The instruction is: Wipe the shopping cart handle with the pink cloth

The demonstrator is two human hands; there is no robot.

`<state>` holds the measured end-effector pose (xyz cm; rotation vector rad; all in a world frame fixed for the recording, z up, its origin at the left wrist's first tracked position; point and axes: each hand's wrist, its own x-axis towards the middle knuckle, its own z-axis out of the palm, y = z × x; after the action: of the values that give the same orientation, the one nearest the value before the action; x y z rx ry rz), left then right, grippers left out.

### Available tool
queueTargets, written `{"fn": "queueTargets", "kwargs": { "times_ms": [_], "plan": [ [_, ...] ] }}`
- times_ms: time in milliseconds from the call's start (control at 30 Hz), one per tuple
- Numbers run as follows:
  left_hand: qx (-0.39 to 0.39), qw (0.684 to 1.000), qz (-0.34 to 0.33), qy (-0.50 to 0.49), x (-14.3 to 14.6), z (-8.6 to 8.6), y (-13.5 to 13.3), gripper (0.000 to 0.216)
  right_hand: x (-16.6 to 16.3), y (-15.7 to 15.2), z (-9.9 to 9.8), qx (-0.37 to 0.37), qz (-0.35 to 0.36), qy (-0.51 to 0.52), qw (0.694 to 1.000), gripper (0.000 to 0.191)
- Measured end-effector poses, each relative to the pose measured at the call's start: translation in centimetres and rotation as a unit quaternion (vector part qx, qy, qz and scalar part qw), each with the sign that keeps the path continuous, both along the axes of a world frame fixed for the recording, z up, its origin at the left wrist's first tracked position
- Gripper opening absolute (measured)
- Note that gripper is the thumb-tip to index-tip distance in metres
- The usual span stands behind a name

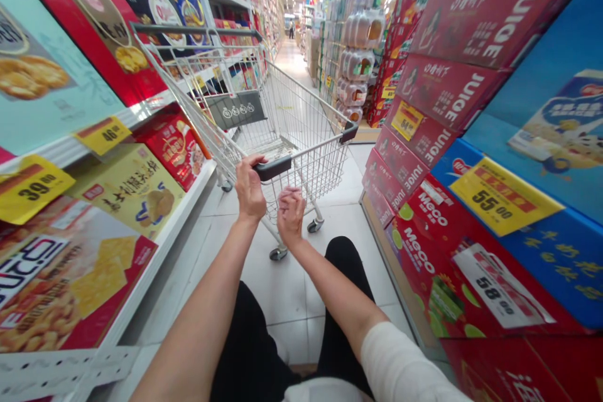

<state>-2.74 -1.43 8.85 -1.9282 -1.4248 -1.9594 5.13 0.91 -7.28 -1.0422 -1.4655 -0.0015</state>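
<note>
I see a shopping cart (pixel 320 169) of shiny metal wire, its corner grip (pixel 277 168) smooth dark plastic. Beneath it, the floor tiles (pixel 287 289) gleam. Left of the cart, the shelf edge (pixel 176 221) looks like painted metal; right of it, JUIGE cartons (pixel 438 91) are glossy printed cardboard. Near it, black trousers (pixel 249 345) are matt cloth.

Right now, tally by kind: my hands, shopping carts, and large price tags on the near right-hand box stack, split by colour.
Hands: 2 (left hand, right hand)
Shopping cart: 1
Yellow price tags: 2 (upper tag, lower tag)
White price tag: 1
Total: 6
</note>
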Motion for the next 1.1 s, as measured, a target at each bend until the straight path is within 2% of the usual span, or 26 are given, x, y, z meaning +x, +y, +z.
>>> {"fn": "queueTargets", "kwargs": {
  "times_ms": [100, 200, 333, 433, 500, 567, 667, 767, 900, 1033, 1067, 1100],
  "plan": [
    [0.000, 1.000, -0.001, 0.010, -0.3, 0.0, -0.1, 0.062, -1.7, -1.6, -1.8, 0.010, 0.058, -0.105, 0.993, 0.032],
    [-0.009, 1.000, -0.011, 0.027, -0.7, 0.2, -0.3, 0.062, -1.0, -2.1, -3.2, 0.003, 0.083, -0.164, 0.983, 0.037],
    [-0.004, 0.999, -0.005, 0.033, -0.6, 0.2, -0.3, 0.063, 1.2, -1.9, -3.8, -0.041, 0.089, -0.151, 0.984, 0.035],
    [0.000, 0.999, 0.007, 0.049, -0.5, 0.2, -0.1, 0.064, 2.6, -1.9, -3.1, -0.074, 0.096, -0.102, 0.987, 0.033],
    [-0.006, 0.997, 0.006, 0.081, -0.7, 0.1, 0.0, 0.065, 3.2, -1.8, -1.6, -0.045, 0.054, -0.017, 0.997, 0.030],
    [-0.011, 0.993, 0.003, 0.119, -1.1, 0.0, 0.1, 0.068, 3.5, -1.6, 0.8, 0.028, 0.007, 0.078, 0.997, 0.027],
    [-0.002, 0.987, 0.000, 0.163, -1.8, -0.5, 0.5, 0.076, 3.0, -1.0, 5.3, 0.115, 0.013, 0.145, 0.983, 0.031],
    [0.009, 0.984, -0.010, 0.179, -2.3, -0.8, 0.8, 0.074, 1.8, -0.4, 9.0, 0.109, 0.073, 0.117, 0.984, 0.036],
    [0.003, 0.984, -0.043, 0.173, -2.6, -0.8, 0.8, 0.055, 1.5, -0.4, 11.6, 0.109, 0.178, 0.035, 0.977, 0.036],
    [-0.028, 0.985, -0.033, 0.167, -3.3, -0.9, 0.6, 0.045, 5.6, -0.2, 13.9, 0.098, 0.287, -0.084, 0.949, 0.051],
    [-0.034, 0.985, -0.031, 0.166, -3.5, -1.0, 0.6, 0.043, 7.2, 0.1, 14.8, 0.087, 0.289, -0.108, 0.947, 0.051],
    [-0.036, 0.986, -0.031, 0.162, -3.7, -1.1, 0.6, 0.041, 8.8, 0.7, 15.8, 0.076, 0.262, -0.116, 0.955, 0.041]
  ]
}}
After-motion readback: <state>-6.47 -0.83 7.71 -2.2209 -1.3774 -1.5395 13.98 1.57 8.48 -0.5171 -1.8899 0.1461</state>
